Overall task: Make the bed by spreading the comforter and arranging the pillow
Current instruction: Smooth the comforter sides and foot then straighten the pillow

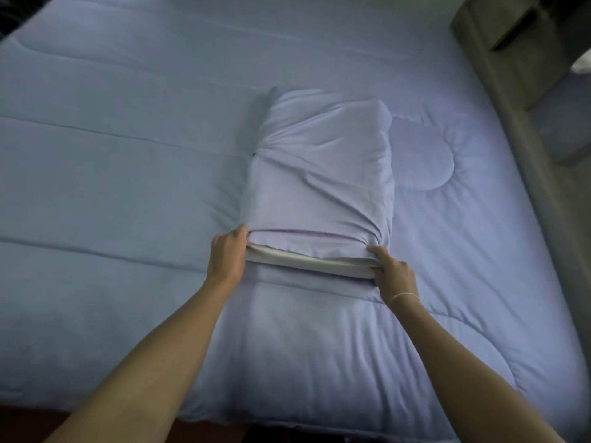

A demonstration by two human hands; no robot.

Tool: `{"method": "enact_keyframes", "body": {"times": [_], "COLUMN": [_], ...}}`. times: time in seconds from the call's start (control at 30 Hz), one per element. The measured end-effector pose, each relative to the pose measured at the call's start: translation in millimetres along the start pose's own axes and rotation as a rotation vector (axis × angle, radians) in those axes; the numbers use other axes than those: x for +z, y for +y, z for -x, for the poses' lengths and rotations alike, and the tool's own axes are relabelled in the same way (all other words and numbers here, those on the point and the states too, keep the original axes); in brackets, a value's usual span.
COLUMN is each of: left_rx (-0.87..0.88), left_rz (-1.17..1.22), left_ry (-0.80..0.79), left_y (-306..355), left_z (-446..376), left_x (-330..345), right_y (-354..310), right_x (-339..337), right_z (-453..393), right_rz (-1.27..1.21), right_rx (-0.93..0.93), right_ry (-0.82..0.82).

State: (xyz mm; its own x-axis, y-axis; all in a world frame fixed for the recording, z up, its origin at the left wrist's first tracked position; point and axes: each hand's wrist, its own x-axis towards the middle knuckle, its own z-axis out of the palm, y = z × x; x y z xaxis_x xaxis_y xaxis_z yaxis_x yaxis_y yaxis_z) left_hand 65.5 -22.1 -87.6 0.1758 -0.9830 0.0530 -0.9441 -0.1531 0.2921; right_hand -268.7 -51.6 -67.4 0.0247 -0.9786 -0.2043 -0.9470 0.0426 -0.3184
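A lilac pillow [319, 174] lies lengthwise in the middle of the bed, on top of the pale lilac comforter [128, 187] that covers the mattress. Its near end is open, and a strip of the white inner pillow [307, 262] shows there. My left hand [227, 255] grips the left corner of that open end. My right hand [391, 270] pinches the right corner, with a thin bracelet on its wrist. Both forearms reach in from the bottom of the view.
A padded beige headboard or bed frame [518, 129] runs along the right side. A brownish bedside cabinet [524, 30] stands at the top right. A dark floor strip [38, 423] shows below the bed's near edge.
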Motion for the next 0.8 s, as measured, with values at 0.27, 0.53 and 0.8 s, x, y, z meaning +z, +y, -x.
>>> {"method": "enact_keyframes", "body": {"times": [0.27, 0.53, 0.8], "left_rx": [-0.146, -0.452, -0.264], "left_rz": [0.179, 0.390, 0.222], "left_ry": [-0.018, -0.163, -0.029], "left_y": [-28.7, -4.1, -24.5], "left_z": [31.6, 11.3, 45.7], "left_x": [17.1, 21.6, -20.3], "right_y": [12.0, 6.6, 47.2], "right_x": [12.5, 25.3, -12.0], "right_z": [13.5, 2.1, 30.8], "right_rz": [-0.306, -0.511, -0.293], "right_rx": [0.211, 0.469, 0.312], "right_ry": [0.152, -0.054, 0.020]}}
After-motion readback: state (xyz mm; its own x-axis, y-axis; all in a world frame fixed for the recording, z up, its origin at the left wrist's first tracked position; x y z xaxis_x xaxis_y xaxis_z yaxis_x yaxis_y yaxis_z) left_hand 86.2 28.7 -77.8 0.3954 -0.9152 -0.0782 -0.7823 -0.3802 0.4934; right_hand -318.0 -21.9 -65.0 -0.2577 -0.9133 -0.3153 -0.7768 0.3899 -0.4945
